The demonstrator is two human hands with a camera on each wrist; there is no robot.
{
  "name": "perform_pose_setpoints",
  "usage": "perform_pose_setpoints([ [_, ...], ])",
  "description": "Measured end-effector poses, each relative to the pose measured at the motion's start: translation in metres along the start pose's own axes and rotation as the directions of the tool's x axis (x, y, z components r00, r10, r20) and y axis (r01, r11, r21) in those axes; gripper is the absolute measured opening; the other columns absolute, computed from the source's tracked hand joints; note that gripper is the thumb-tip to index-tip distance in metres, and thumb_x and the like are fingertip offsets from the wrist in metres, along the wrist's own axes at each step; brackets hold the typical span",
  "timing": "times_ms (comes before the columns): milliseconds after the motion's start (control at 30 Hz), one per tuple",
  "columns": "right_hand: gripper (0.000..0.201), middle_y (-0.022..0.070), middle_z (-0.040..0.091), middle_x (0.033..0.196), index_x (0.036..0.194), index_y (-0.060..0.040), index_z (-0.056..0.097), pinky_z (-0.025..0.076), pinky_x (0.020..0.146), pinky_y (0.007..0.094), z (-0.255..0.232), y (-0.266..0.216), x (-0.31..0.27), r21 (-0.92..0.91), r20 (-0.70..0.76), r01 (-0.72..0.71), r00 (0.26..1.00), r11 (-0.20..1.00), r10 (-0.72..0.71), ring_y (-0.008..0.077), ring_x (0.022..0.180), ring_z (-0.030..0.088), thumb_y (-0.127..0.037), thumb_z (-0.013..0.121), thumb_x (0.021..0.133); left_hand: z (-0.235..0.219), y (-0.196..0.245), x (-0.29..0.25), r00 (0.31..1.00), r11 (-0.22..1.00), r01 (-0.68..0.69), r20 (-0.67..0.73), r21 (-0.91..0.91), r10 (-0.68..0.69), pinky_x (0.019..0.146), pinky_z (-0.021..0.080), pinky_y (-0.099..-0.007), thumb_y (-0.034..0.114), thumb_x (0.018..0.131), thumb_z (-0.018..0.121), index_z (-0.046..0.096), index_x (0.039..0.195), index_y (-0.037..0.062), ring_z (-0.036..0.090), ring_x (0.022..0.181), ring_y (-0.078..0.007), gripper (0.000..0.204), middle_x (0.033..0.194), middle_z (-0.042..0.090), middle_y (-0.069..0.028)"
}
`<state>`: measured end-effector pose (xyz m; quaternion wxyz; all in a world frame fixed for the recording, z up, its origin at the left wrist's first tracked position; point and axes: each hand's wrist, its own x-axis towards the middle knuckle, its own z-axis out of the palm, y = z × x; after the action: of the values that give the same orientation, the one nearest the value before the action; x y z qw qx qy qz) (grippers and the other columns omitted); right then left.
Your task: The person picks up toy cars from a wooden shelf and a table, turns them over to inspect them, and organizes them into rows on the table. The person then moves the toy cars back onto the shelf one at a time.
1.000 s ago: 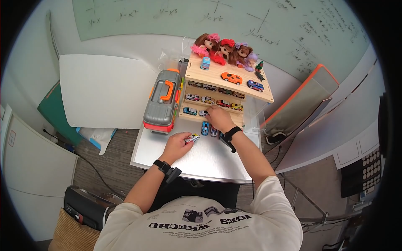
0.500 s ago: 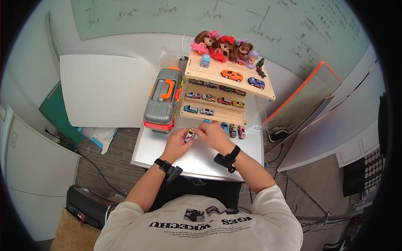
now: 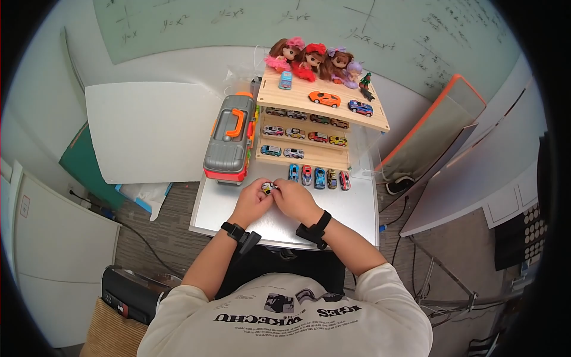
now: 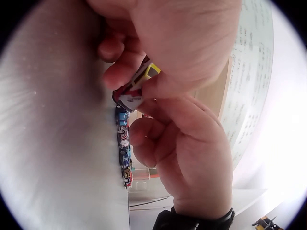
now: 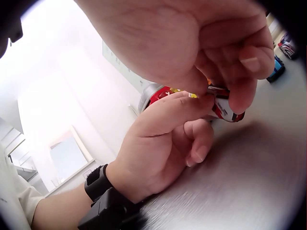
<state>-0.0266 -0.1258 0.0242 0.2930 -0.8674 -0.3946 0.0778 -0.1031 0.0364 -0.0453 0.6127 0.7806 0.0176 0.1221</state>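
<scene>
Here, the fingers (image 5: 243, 94) of your left hand (image 3: 252, 202) and right hand (image 3: 296, 200) pinch a glossy toy car (image 3: 267, 187) over the smooth metallic table (image 3: 215, 209), tiered wooden shelf (image 3: 289, 99) at one o'clock.

Whiteboard (image 3: 321, 27) reads "y=x²" and "y=x³"; shirt (image 3: 285, 336) reads "WRECHU", "IGES".

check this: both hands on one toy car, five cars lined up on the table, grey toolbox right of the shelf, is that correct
Wrong side: the head view shows the grey toolbox left of the shelf. The rest holds: left hand and right hand on one toy car, five cars lined up on the table.
</scene>
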Motion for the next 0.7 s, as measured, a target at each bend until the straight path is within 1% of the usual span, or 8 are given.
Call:
perform_pose_setpoints([
  [67,0.027,0.0264,0.071,0.097,0.108,0.0023,0.067,0.056,0.080,0.0534,0.002,0.004,-0.001,0.031,-0.057,0.010,0.998,0.999,-0.008,0.0450,0.091,0.070,-0.022,0.062,0.098,0.003,0.001,0.000,0.999,0.998,0.008,-0.044,-0.060,-0.011,0.052,0.045,-0.0236,0.003,0.098,0.067,0.061,0.120,-0.0011,0.056,0.056,-0.0048,0.023,0.073,0.063,0.0003],
  [100,0.027,0.0259,0.071,0.098,0.108,0.0023,0.067,0.057,0.080,0.0532,0.003,0.006,-0.002,0.062,-0.114,0.022,0.993,0.998,-0.015,0.0449,0.091,0.070,-0.022,0.063,0.097,0.003,0.004,0.001,0.999,0.998,0.007,-0.042,-0.060,-0.009,0.052,0.045,-0.0236,0.003,0.098,0.067,0.061,0.120,-0.0011,0.056,0.056,-0.0048,0.023,0.073,0.063,0.0003],
  [167,0.026,0.0242,0.071,0.101,0.108,0.0018,0.067,0.057,0.079,0.0525,-0.001,0.007,-0.005,0.075,-0.108,0.056,0.993,0.996,-0.048,0.0442,0.091,0.070,-0.021,0.064,0.096,0.002,0.015,-0.001,0.997,0.990,0.072,-0.032,-0.119,-0.076,0.050,0.046,-0.0288,0.014,0.101,0.067,0.065,0.109,-0.0021,0.061,0.052,-0.0102,0.018,0.066,0.065,-0.0044],
  [233,0.026,0.0225,0.071,0.103,0.109,0.0014,0.066,0.057,0.079,0.0518,-0.003,0.007,-0.009,0.086,-0.101,0.088,0.992,0.992,-0.080,0.0434,0.091,0.070,-0.021,0.066,0.095,-0.001,0.028,-0.002,0.994,0.987,0.101,-0.019,-0.125,-0.104,0.050,0.046,-0.0274,0.015,0.103,0.064,0.065,0.109,-0.0022,0.060,0.053,-0.0095,0.018,0.069,0.065,-0.0037],
  [300,0.027,0.0187,0.069,0.108,0.112,-0.0011,0.065,0.058,0.078,0.0498,-0.001,0.006,-0.016,-0.018,-0.128,0.149,0.980,0.989,-0.151,0.0407,0.092,0.070,-0.020,0.068,0.092,-0.001,0.030,-0.002,0.991,0.982,0.131,-0.004,-0.133,-0.133,0.049,0.047,-0.0261,0.015,0.106,0.061,0.064,0.108,-0.0023,0.060,0.053,-0.0087,0.018,0.073,0.065,-0.0030],
  [433,0.030,0.0165,0.068,0.109,0.114,-0.0042,0.065,0.059,0.077,0.0487,-0.001,0.005,-0.018,-0.121,-0.091,0.127,0.986,0.984,-0.138,0.0385,0.092,0.071,-0.020,0.070,0.090,-0.001,0.024,-0.002,0.994,0.987,0.104,-0.002,-0.121,-0.105,0.048,0.047,-0.0265,0.022,0.108,0.059,0.065,0.110,-0.0025,0.060,0.052,-0.0096,0.025,0.076,0.068,-0.0046],
  [500,0.028,0.0165,0.068,0.107,0.112,-0.0053,0.065,0.060,0.076,0.0484,-0.001,0.008,-0.018,-0.178,-0.114,0.186,0.971,0.966,-0.208,0.0381,0.091,0.071,-0.019,0.072,0.089,0.001,0.023,-0.002,0.994,0.987,0.111,-0.010,-0.113,-0.113,0.048,0.047,-0.0263,0.023,0.109,0.058,0.065,0.111,-0.0024,0.060,0.052,-0.0097,0.026,0.077,0.069,-0.0054],
  [700,0.023,0.0198,0.070,0.100,0.105,-0.0013,0.066,0.060,0.079,0.0497,-0.060,0.037,0.011,-0.281,-0.297,0.011,0.950,0.960,-0.098,0.0394,0.092,0.071,-0.016,0.072,0.088,0.001,0.023,-0.003,0.995,0.981,0.093,-0.026,-0.172,-0.098,0.048,0.047,-0.0277,0.025,0.110,0.053,0.067,0.107,-0.0014,0.060,0.049,-0.0113,0.030,0.084,0.076,-0.0088],
])
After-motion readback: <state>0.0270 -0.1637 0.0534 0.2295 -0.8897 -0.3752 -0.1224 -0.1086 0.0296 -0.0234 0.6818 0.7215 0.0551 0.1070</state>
